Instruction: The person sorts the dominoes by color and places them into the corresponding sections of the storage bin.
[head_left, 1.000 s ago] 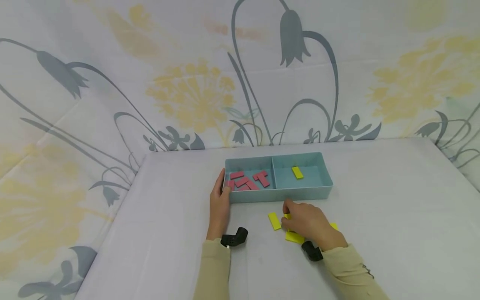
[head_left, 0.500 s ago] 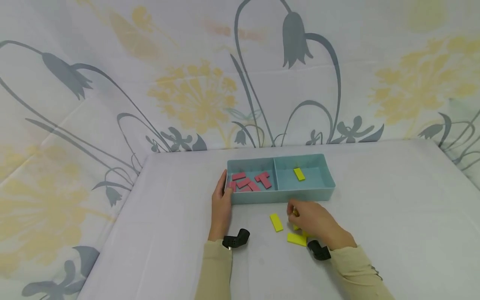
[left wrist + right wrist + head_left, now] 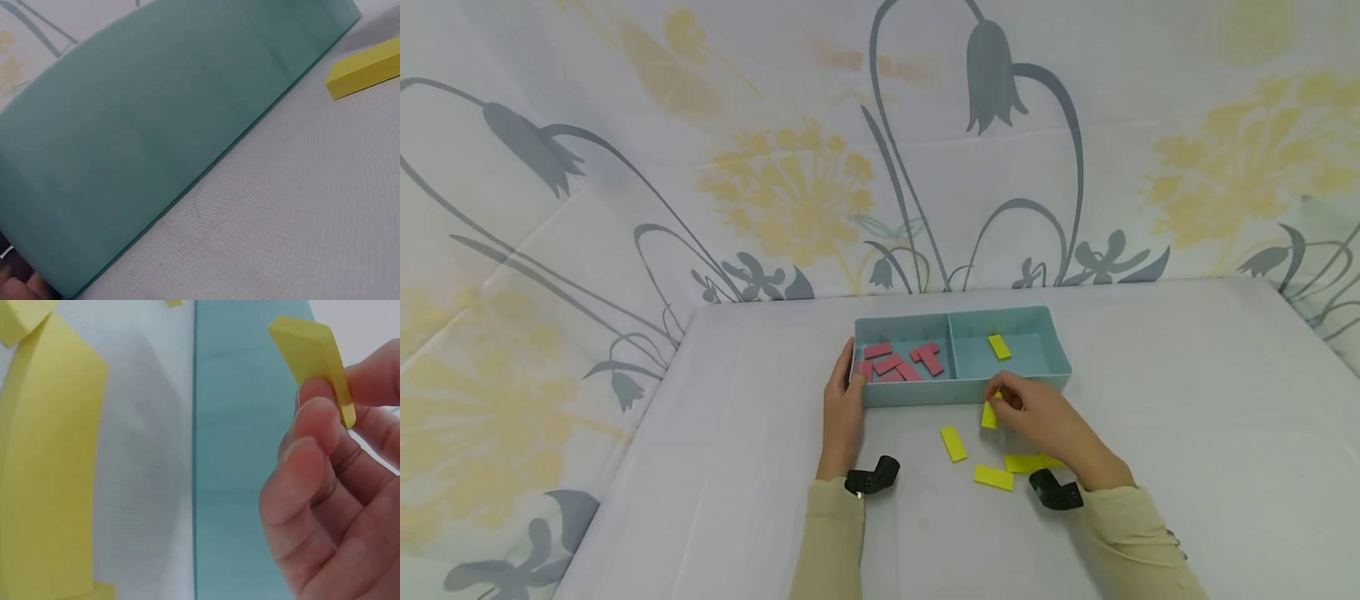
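A light-blue two-compartment box [image 3: 910,395] stands on the table. My left hand [image 3: 842,417] grips its left end, thumb at the front corner and fingers along the side. Between thumb and fingers my right hand [image 3: 1041,417] pinches a yellow block [image 3: 990,414], small, flat and oblong, just in front of the box's front wall. The right wrist view shows this block [image 3: 309,353] held up beside the blue wall [image 3: 231,456]. Several pink blocks [image 3: 887,364] lie in the left compartment, and one yellow block [image 3: 999,347] lies in the right one.
On the table before the box lie more yellow blocks: one on its own [image 3: 953,444], another nearer the front [image 3: 994,477], and others [image 3: 1024,463] partly hidden by the right wrist. A floral cloth [image 3: 805,192] hangs behind the table.
My right hand has picked a yellow block from the loose group and carried it up and forward to the box's front wall. The left hand stays on the box.
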A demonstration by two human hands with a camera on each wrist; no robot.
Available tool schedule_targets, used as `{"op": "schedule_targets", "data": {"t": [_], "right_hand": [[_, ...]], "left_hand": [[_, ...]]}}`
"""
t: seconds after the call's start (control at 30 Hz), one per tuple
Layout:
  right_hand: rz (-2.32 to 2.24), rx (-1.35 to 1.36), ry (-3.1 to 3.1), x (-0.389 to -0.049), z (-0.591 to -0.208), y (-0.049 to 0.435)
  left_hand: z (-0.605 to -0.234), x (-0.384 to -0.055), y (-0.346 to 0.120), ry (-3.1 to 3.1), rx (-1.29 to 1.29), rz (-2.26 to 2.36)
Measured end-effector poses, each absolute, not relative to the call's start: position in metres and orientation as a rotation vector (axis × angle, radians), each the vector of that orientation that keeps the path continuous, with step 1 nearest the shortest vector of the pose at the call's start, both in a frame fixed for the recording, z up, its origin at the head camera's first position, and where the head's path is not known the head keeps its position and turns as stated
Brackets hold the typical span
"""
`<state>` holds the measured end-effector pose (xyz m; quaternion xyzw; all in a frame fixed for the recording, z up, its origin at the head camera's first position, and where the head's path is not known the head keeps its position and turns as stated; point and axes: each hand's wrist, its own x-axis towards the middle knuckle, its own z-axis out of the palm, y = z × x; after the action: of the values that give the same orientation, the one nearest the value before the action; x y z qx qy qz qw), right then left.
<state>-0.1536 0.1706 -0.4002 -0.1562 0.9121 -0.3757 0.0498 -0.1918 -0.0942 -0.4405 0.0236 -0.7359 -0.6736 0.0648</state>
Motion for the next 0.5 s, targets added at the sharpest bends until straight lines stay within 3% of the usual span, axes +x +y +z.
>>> {"op": "schedule_targets", "data": {"t": [0.5], "right_hand": [[-1.422,-0.386,2.707,-0.154,-0.391,0.176]], "left_hand": [[-0.436,-0.190,-0.095,-2.223,0.087,-2.046]]}}
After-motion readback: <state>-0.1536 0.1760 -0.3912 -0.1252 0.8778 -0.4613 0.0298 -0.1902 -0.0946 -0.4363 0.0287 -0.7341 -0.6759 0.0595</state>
